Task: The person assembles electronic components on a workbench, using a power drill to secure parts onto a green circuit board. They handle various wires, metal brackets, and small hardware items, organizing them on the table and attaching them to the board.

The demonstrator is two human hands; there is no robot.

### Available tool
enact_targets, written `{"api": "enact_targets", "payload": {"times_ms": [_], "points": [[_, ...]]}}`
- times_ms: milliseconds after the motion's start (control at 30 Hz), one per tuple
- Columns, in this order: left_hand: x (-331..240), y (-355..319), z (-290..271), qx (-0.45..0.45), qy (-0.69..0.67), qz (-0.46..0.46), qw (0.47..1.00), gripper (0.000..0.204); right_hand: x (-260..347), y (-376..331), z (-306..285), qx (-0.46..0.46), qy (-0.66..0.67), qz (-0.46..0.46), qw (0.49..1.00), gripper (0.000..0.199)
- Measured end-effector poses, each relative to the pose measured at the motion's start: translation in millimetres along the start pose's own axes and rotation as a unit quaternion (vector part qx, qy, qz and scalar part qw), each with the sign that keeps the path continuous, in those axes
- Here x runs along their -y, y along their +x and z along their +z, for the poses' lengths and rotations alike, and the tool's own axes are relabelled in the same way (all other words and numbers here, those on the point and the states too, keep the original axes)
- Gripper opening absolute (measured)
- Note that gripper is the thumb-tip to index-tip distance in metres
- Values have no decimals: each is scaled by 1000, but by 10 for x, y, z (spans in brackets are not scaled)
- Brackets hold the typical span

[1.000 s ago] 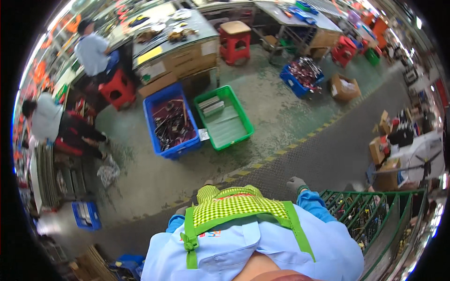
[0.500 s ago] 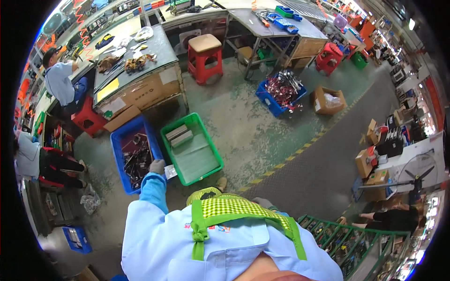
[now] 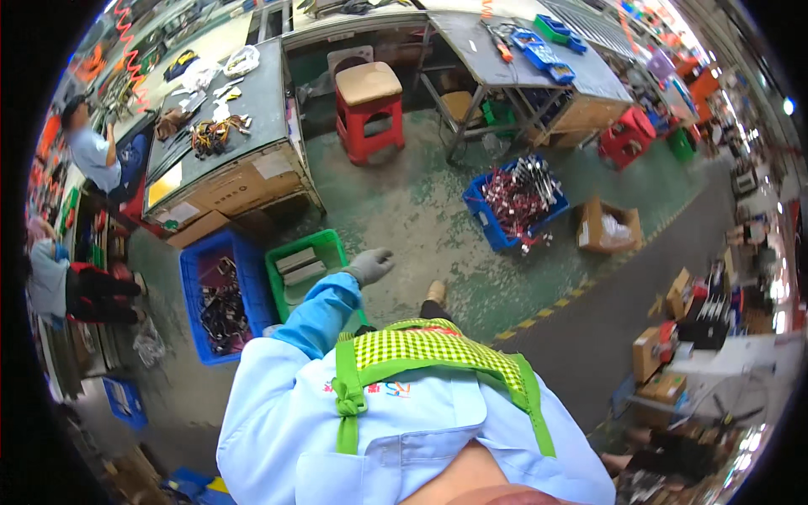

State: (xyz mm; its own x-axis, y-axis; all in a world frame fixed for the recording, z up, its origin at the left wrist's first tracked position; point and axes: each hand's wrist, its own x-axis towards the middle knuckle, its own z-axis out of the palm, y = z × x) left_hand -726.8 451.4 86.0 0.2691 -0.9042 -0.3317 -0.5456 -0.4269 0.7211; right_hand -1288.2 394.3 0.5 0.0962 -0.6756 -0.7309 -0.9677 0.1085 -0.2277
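My left hand [image 3: 370,265], in a grey work glove, is held out in front of me just past the right edge of the green bin [image 3: 339,246]. Its fingers point to the right, loosely stretched, and nothing shows in them. My forearm in a blue sleeve cover [image 3: 324,311] passes over the near part of that bin. Inside the bin lie pale rectangular blocks [image 3: 300,263]. Beside it on the left stands a blue bin [image 3: 192,290] with dark, tangled metal parts [image 3: 223,311]. My right hand is out of sight.
Ahead to the right are a blue bin [image 3: 488,225] heaped with red and silver parts and an open carton [image 3: 596,231]. A red stool [image 3: 368,118] stands between workbenches. Two people [image 3: 97,156] are at the left. My shoe [image 3: 436,292] is on the green floor.
My left hand has left the blue bin's edge and swung right across the green bin. My right hand has gone from view. I have stepped and turned slightly.
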Motion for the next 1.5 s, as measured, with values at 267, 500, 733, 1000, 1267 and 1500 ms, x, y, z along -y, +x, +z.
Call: {"api": "enact_targets", "payload": {"times_ms": [267,500,733,1000,1267,1500], "points": [[694,321,-200,-68,-83,-293,950,43,2055,2382,-2236,30,-158,-193,968,39],[1949,10,758,16,38,-347,937,45,5223,3654,-3356,15,-35,-254,966,37],[2591,1528,192,98,-113,-517,843,49,6938,3616,-2352,113,-128,-433,885,41],[2613,4002,-3609,-272,-121,-268,916,33,8216,4044,-2938,143,-239,-279,919,41],[2293,5237,-5051,-359,-398,-266,801,41,10525,5426,-3150,176,-146,-362,904,43],[2739,5929,-4100,-476,-666,-363,446,34,12803,6761,-2482,246,-235,-527,779,43]]}}
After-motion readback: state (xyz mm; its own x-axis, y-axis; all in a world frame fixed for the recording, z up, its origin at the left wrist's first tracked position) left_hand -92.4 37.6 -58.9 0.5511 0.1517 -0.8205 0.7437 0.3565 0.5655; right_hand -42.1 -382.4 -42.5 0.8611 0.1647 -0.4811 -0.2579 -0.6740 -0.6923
